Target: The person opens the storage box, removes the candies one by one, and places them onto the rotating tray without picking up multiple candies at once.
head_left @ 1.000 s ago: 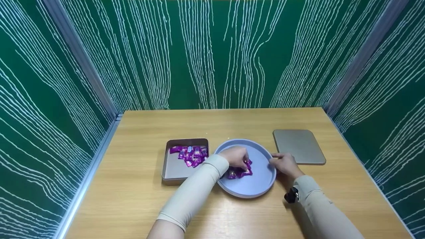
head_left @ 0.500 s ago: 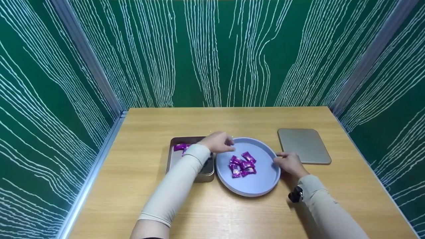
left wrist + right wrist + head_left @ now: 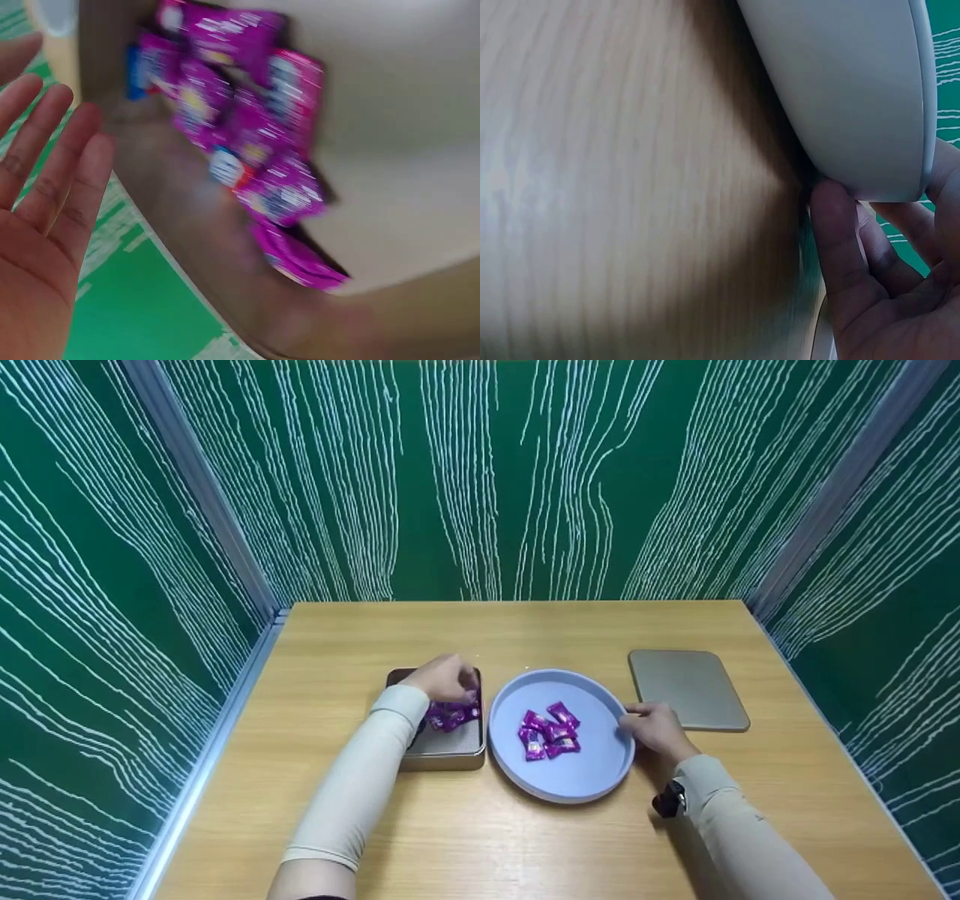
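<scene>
My left hand (image 3: pixel 444 679) is over the rectangular metal tin (image 3: pixel 444 763). In the left wrist view its fingers (image 3: pixel 64 172) are loosely extended and apart from the purple wrapped candies (image 3: pixel 251 135), which lie piled along one wall. Beside the tin is a round light-blue plate (image 3: pixel 592 769) with a raised rim, and several purple wrapped candies (image 3: pixel 561 733) lie together on it. My right hand (image 3: pixel 660 733) grips the plate's right side. The right wrist view has one fingertip (image 3: pixel 832 202) low against the plate's outer wall and the thumb by the rim. Part of the tin's contents is hidden behind my left hand.
A flat grey metal lid (image 3: pixel 688 690) lies on the wooden table (image 3: pixel 517 847) to the right of the plate. Green panels (image 3: pixel 442 480) with white lines enclose the table at the back and sides. A dark device (image 3: pixel 667 800) is strapped to my right wrist.
My left hand left the candies on the plate and moved left, over the tin. The right hand stays at the plate's edge. The whole view shifted slightly.
</scene>
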A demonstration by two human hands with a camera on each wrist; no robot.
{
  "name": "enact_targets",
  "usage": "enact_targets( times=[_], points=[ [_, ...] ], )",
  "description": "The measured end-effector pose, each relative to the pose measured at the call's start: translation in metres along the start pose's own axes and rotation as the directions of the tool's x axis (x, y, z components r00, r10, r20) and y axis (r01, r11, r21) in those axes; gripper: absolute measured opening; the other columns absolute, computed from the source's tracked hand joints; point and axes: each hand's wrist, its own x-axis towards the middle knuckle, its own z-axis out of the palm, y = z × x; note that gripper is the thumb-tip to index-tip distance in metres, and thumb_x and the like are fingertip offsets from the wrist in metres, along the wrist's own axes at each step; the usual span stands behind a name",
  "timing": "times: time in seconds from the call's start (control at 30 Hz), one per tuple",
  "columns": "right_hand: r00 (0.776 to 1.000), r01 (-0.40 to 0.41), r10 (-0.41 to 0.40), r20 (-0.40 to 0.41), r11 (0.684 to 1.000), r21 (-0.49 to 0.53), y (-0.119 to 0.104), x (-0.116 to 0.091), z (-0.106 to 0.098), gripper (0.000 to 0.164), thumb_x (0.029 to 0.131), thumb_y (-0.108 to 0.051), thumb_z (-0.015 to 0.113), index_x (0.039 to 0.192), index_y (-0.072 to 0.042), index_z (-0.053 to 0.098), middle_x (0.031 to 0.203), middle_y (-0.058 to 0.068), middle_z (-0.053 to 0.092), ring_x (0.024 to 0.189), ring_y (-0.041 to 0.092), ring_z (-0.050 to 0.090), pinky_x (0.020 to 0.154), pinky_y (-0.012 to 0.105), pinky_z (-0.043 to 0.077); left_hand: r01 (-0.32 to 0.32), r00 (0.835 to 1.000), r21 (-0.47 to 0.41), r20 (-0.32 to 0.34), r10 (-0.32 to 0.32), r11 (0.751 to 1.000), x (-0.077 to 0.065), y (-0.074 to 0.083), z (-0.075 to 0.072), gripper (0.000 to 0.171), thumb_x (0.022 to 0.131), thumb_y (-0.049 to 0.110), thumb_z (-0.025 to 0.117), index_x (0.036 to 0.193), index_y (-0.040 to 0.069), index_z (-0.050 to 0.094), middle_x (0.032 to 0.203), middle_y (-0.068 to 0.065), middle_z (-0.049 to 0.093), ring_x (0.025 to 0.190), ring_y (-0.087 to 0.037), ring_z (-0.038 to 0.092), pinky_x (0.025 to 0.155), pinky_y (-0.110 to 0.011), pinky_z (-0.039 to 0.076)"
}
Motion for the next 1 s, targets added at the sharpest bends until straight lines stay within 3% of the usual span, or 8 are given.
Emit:
enact_targets(
  times=[0.2, 0.43, 1.0],
  points=[
    [0.999, -0.044, 0.044, 0.015, 0.999, 0.007, 0.001, -0.001, 0.002, 0.052, 0.094, -0.007, 0.067, 0.143, 0.011, 0.063, 0.125, 0.039, 0.072, 0.080, 0.019, 0.078, 0.071, 0.031, 0.068, 0.089, 0.995, 0.077, 0.040, -0.092, 0.993, -0.005, -0.016, 0.012, 0.026, 0.084, 0.003, 0.086, 0.109, 0.009, 0.084, 0.111, -0.006, 0.083, 0.102, -0.023, 0.072, 0.102, -0.043, 0.060],
    [0.998, -0.068, 0.068, 0.013, 0.998, 0.006, 0.000, 0.000, 0.001, 0.050, 0.094, -0.008, 0.066, 0.141, 0.010, 0.065, 0.124, 0.035, 0.074, 0.083, 0.018, 0.077, 0.073, 0.029, 0.067, 0.064, 0.995, 0.175, 0.065, -0.076, 0.983, 0.002, -0.023, 0.026, 0.023, 0.079, 0.005, 0.092, 0.100, 0.011, 0.085, 0.096, -0.001, 0.081, 0.084, -0.015, 0.067, 0.090, -0.042, 0.063],
    [1.000, -0.023, 0.022, -0.019, 0.999, -0.033, 0.001, 0.003, 0.000, 0.048, 0.092, -0.009, 0.067, 0.136, 0.010, 0.069, 0.116, 0.030, 0.077, 0.078, 0.016, 0.074, 0.065, 0.024, 0.063, 0.095, 0.989, 0.278, 0.080, -0.121, 0.956, 0.014, -0.026, 0.034, 0.033, 0.073, 0.005, 0.096, 0.101, 0.010, 0.079, 0.095, -0.002, 0.071, 0.085, -0.017, 0.060, 0.078, -0.038, 0.058]
  ],
)
